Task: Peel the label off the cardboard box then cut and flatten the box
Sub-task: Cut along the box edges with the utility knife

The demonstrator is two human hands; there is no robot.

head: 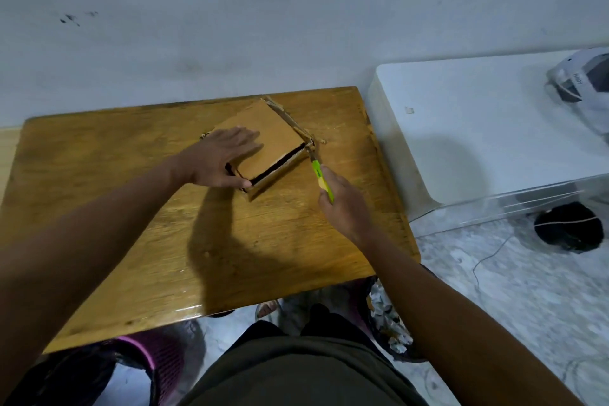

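A small brown cardboard box (280, 132) lies on the wooden table (131, 208), toward its far middle. A dark slit shows along the near side under its top panel. My left hand (220, 158) lies flat on the box's left part, fingers spread, thumb at the near corner. My right hand (342, 204) grips a green-handled cutter (319, 176), whose blade tip meets the box's right corner. Torn cardboard strips stick out along the box's far right edge.
A white low surface (478, 128) stands right of the table with a white and grey object (583, 82) on it. On the floor are a black round thing (568, 227), a thin cable, a bin with crumpled paper (389, 320) and a purple basket (155, 362).
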